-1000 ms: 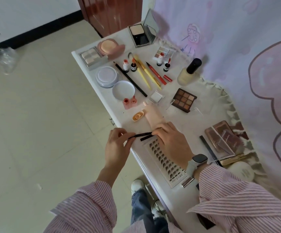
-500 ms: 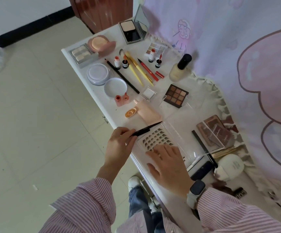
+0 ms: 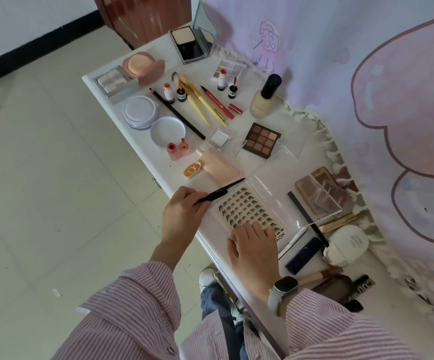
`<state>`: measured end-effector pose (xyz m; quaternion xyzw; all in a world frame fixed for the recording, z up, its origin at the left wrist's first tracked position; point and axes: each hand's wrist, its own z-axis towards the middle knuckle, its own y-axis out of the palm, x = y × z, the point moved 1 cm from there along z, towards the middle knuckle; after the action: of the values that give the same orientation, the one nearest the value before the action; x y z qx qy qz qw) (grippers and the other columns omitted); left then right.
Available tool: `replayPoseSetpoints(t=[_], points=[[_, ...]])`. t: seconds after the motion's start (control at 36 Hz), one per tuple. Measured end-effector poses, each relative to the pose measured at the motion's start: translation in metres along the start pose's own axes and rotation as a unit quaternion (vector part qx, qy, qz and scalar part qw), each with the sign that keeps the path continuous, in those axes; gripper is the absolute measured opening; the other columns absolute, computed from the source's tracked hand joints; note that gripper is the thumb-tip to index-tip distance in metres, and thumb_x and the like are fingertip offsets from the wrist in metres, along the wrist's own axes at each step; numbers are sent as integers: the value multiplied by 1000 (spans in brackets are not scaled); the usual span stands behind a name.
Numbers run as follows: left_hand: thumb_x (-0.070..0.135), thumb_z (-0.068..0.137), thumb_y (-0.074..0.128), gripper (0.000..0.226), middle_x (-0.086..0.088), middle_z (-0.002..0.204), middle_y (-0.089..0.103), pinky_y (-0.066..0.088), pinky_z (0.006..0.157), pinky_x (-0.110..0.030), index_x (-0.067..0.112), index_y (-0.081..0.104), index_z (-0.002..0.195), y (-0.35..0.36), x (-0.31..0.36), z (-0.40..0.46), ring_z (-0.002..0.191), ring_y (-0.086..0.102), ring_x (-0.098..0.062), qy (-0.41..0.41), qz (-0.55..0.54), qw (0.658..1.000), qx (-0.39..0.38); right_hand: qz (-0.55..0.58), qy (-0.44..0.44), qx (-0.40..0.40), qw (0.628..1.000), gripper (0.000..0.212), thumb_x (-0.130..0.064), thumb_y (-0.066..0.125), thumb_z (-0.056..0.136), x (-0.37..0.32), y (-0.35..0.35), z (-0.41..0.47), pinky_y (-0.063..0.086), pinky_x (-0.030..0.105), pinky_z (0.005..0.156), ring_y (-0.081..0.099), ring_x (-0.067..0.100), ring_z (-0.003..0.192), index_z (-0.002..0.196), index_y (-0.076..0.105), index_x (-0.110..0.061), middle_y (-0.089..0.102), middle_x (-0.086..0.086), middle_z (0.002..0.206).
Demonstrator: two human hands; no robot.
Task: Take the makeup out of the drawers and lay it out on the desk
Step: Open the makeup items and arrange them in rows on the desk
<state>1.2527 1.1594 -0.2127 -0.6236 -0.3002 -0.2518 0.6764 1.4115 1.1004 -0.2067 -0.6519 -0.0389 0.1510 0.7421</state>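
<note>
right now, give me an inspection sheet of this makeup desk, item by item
surface: white desk, crowded with makeup
job's things: open lash tray at the front edge; brown eyeshadow palette, foundation bottle and powder compact laid out behind
clutter: brushes and a dark tube piled at the right end
grippers: left hand holds a black pen-like tool; right hand rests flat on the lash tray
cables: nothing seen
surroundings: tiled floor, pink cartoon cloth behind the desk

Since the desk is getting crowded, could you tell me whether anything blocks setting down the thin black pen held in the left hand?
The left hand holds the thin black pen over the desk edge; the clear lash tray and peach tube crowd that spot.
</note>
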Motion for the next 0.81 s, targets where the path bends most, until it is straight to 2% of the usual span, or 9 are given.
replayPoseSetpoints(t=[0.08, 0.17, 0.25, 0.33, 0.42, 0.47, 0.58, 0.64, 0.81], points=[[15, 78, 74, 15, -2, 87, 62, 47, 58, -24, 11, 73, 92, 1, 3, 0, 67, 58, -13, -2, 11, 1000, 4, 43, 0, 7, 999, 15, -32, 55, 80, 3, -4, -1, 29, 27, 66, 48, 14, 61, 74, 53, -19, 53, -6, 67], [14, 78, 73, 16, -3, 88, 62, 51, 58, -27, 9, 72, 93, 3, 4, -1, 67, 59, -15, 0, 13, 1000, 9, 114, -13, 28, 993, 13, -32, 52, 82, 9, -13, -2, 31, 26, 67, 50, 14, 63, 82, 47, -20, 55, -5, 69], [13, 80, 72, 23, -8, 97, 61, 54, 64, -30, 5, 70, 101, 3, 4, -6, 72, 62, -21, -5, 5, 1000, 22, 168, -3, 49, 985, 10, -27, 51, 83, 22, -26, -10, 32, 22, 69, 50, 13, 65, 83, 43, -20, 56, -3, 69], [15, 84, 67, 28, -12, 105, 58, 53, 67, -31, 4, 66, 110, 4, 9, -16, 80, 62, -24, -17, 3, 999, 47, 185, 6, 55, 981, 7, -22, 51, 84, 43, -42, -24, 40, 22, 68, 50, 11, 69, 86, 44, -20, 57, -1, 72], [17, 87, 60, 30, -15, 106, 56, 50, 75, -32, 3, 63, 114, 7, 19, -33, 93, 58, -28, -21, 10, 997, 80, 173, 34, 48, 983, 4, -21, 49, 85, 69, -56, -38, 45, 26, 65, 50, 12, 69, 86, 47, -18, 58, 0, 75], [22, 88, 52, 34, -15, 108, 55, 47, 82, -36, 3, 61, 115, 11, 26, -47, 101, 54, -29, -29, 17, 995, 92, 147, 80, 38, 985, 10, -23, 49, 84, 87, -64, -45, 43, 26, 65, 51, 14, 69, 84, 53, -14, 58, 1, 76], [26, 86, 46, 37, -16, 109, 55, 44, 87, -41, 3, 60, 112, 24, 41, -76, 102, 51, -31, -38, 28, 994, 100, 63, 188, -10, 980, 15, -21, 65, 83, 118, -66, -48, 42, 31, 69, 53, 22, 76, 89, 59, -9, 59, 6, 83], [25, 86, 45, 36, -16, 109, 55, 42, 88, -41, 4, 60, 111, 30, 48, -89, 103, 50, -29, -45, 25, 994, 100, 28, 206, -42, 977, 19, -25, 66, 82, 126, -63, -44, 44, 36, 71, 51, 23, 80, 91, 60, -9, 58, 7, 87], [25, 86, 44, 33, -14, 109, 54, 43, 88, -43, 8, 57, 112, 42, 63, -119, 103, 48, -27, -44, 25, 994, 96, -35, 218, -108, 969, 30, -41, 50, 90, 129, -59, -20, 36, 34, 77, 39, 18, 85, 92, 57, -11, 54, 8, 97]])
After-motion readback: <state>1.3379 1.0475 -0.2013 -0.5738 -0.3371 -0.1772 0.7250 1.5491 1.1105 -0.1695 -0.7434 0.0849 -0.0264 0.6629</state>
